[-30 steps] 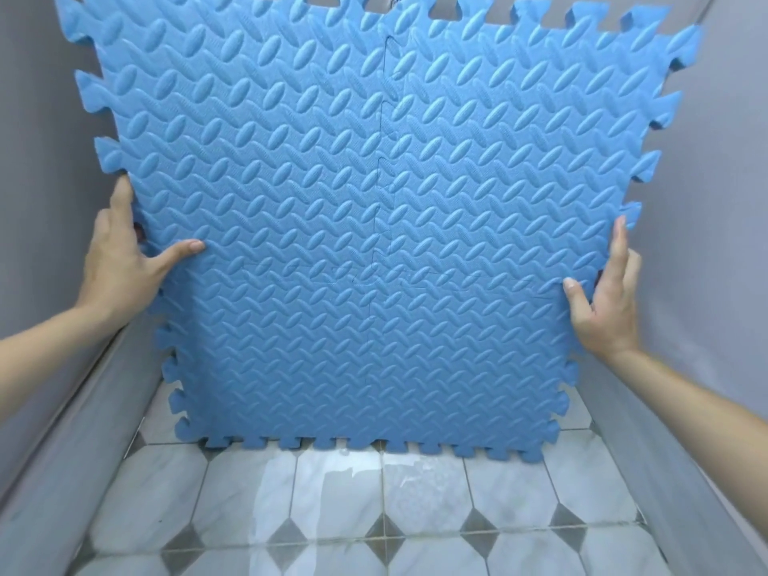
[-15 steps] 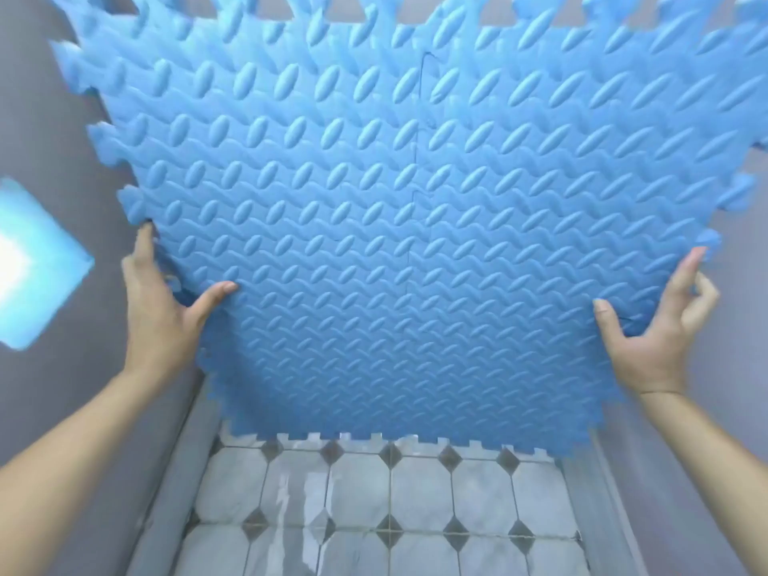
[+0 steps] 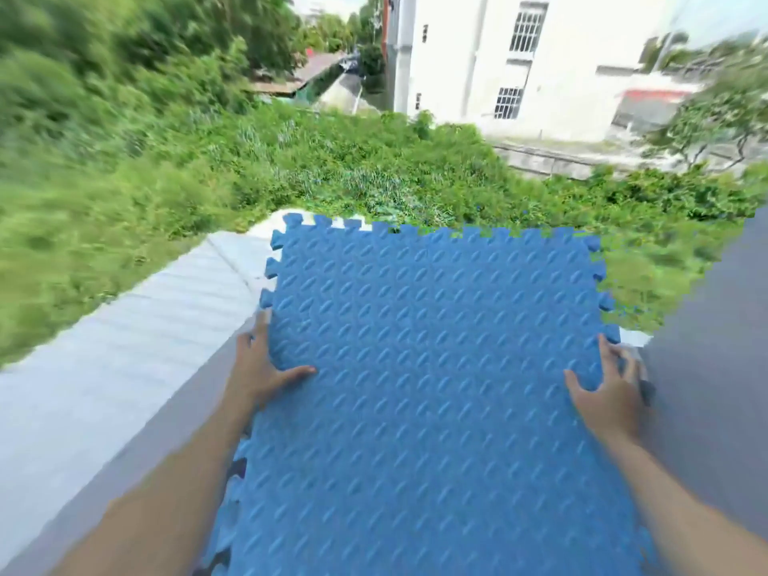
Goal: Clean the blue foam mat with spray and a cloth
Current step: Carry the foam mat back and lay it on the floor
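The blue foam mat (image 3: 436, 388) fills the middle of the view and blocks any reach straight forward or down, with both hands pinned to its side edges: the left hand (image 3: 259, 374) on the left edge, the right hand (image 3: 609, 388) on the right. A pale ledge (image 3: 124, 351) runs close along the left side and a dark grey wall (image 3: 715, 367) stands just beside the right edge, leaving little side room. Past the mat's far edge lies open air above green bushes (image 3: 374, 176), with a white building (image 3: 519, 60) well beyond.

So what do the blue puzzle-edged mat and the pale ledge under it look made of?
Blue puzzle-edged mat: looks like soft foam, matte, with an embossed leaf pattern and interlocking tabs. Pale ledge: probably painted concrete or plaster, with a flat dull finish; blur leaves it uncertain.
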A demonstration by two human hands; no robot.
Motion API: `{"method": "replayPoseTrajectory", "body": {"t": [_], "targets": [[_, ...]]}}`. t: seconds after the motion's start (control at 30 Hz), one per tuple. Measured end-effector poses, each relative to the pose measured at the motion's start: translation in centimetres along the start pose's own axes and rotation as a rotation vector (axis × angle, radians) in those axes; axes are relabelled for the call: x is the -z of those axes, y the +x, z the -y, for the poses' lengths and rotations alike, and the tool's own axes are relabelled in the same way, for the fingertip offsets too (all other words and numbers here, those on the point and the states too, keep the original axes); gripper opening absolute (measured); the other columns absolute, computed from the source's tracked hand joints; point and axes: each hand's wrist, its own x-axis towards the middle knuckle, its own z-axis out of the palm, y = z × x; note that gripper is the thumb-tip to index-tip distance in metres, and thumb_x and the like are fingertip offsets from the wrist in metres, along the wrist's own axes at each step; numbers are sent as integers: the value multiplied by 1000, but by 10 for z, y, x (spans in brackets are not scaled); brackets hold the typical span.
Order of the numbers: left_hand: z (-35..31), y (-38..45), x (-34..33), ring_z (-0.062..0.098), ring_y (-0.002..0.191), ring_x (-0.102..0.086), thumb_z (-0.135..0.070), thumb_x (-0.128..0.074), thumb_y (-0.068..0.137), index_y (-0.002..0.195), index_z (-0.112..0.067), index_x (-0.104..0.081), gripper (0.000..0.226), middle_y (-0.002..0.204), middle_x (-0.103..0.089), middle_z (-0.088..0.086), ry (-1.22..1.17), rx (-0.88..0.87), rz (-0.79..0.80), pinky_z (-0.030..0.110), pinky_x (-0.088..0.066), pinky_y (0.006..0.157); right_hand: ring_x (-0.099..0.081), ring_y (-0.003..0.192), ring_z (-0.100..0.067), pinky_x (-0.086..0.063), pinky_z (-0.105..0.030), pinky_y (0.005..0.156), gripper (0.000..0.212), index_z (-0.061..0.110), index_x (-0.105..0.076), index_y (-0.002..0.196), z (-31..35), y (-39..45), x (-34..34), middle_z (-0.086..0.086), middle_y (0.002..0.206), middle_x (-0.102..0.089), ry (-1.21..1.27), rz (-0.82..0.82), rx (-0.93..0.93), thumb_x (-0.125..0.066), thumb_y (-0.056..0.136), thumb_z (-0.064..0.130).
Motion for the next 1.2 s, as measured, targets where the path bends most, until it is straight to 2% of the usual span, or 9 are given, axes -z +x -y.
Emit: {"method": "replayPoseTrajectory", "body": {"t": [0.07,0.17,0.4,0.6,0.8,0.9,1.0,1.13,1.2], "targets": [[-18,-15,31,31,131,-38,-61,-83,40,153,-20,-11,141,133,-32,17,6,31,-45,37,-29,111,-41,132,-30,-37,-49,105,74,18,-41,148,25,3,9,-14,144,-39,7,44,-6,-64,81,38],[-22,-42,74,31,128,-42,-56,-87,47,153,-25,-16,131,134,-29,14,46,55,-92,35,-31,109,-45,131,-31,-39,-51,105,69,19,-40,148,54,2,9,-10,145,-36,52,131,38,-69,86,31],[22,-146,179,31,117,-47,-47,-87,59,151,-31,-17,117,126,-30,12,87,244,-355,38,-36,106,-45,130,-31,-40,-49,103,70,21,-37,150,164,-38,-37,-4,146,-33,166,352,244,-67,87,33],[67,-268,263,36,101,-58,-75,-77,48,149,-40,-10,126,110,-55,18,166,500,-550,46,-48,91,-35,140,-26,-36,-48,107,75,24,-26,154,273,-104,-77,0,154,-27,162,617,498,-61,90,39],[96,-424,342,36,119,-51,-74,-72,59,149,-45,0,119,141,-40,14,247,730,-759,49,-44,98,-33,141,-27,-32,-47,110,75,20,-26,154,392,-226,-102,-5,155,-28,223,837,788,-62,91,37],[106,-504,362,35,119,-50,-65,-74,67,151,-42,-2,113,135,-32,12,205,804,-892,45,-42,100,-33,142,-27,-29,-45,112,74,18,-28,153,436,-300,-112,-8,154,-29,263,941,913,-64,91,36],[113,-593,360,31,112,-53,-58,-76,69,151,-37,-10,108,125,-28,8,208,898,-1041,41,-40,102,-36,140,-28,-32,-46,111,69,16,-37,149,465,-384,-113,-10,152,-34,280,1014,1061,-65,90,37],[115,-717,331,32,125,-44,-55,-78,69,148,-27,-31,96,140,-25,10,304,1083,-1221,41,-35,106,-46,132,-33,-39,-47,105,58,13,-51,139,472,-515,-104,-14,147,-41,354,1144,1251,-69,88,32],[110,-778,306,34,135,-34,-61,-75,68,149,-26,-33,98,151,-18,9,302,1239,-1267,44,-30,111,-50,128,-34,-43,-47,100,53,15,-56,136,464,-579,-94,-12,149,-40,347,1210,1351,-68,88,34]]}}
